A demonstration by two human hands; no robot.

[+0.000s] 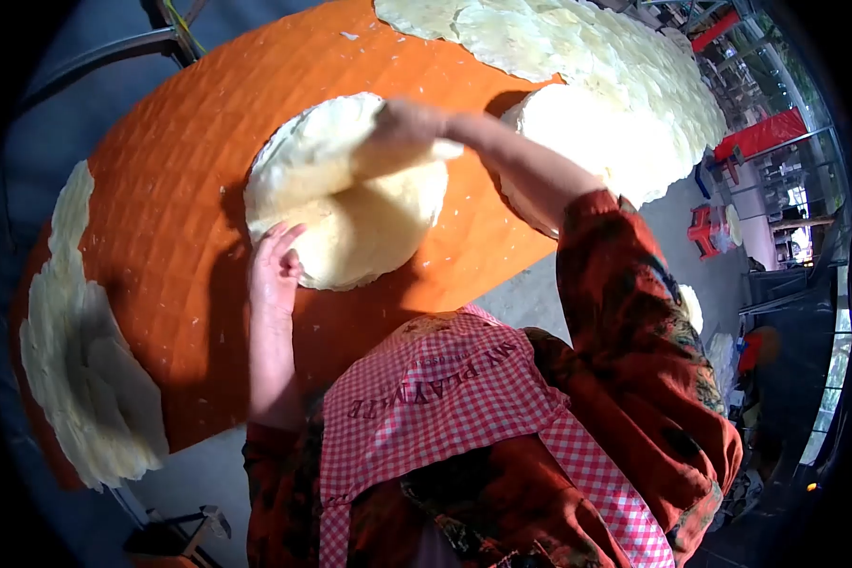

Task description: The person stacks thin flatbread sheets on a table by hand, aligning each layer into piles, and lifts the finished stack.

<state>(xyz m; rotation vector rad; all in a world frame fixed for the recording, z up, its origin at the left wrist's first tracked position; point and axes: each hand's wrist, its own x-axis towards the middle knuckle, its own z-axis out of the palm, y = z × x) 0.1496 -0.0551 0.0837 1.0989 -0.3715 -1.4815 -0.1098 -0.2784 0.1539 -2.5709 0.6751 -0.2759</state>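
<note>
A stack of thin, pale round sheets (374, 237), like flatbreads or wrappers, sits on an orange surface in front of me. Its top sheet (308, 170) is partly raised, with a crease running across the stack and a flap reaching past the right edge. My right hand (407, 123) is over the far right part of this sheet, smeared by motion, so its grip does not show. At the near left rim, my left hand (275, 260) touches the stack with its fingers bent and apart.
A second, brightly lit stack of sheets (587, 142) stands to the right. Overlapping sheets (559, 43) cover the far right of the orange table (161, 189), and more sheets (90, 369) lie along its left edge. A red stool (701, 230) stands on the floor beyond.
</note>
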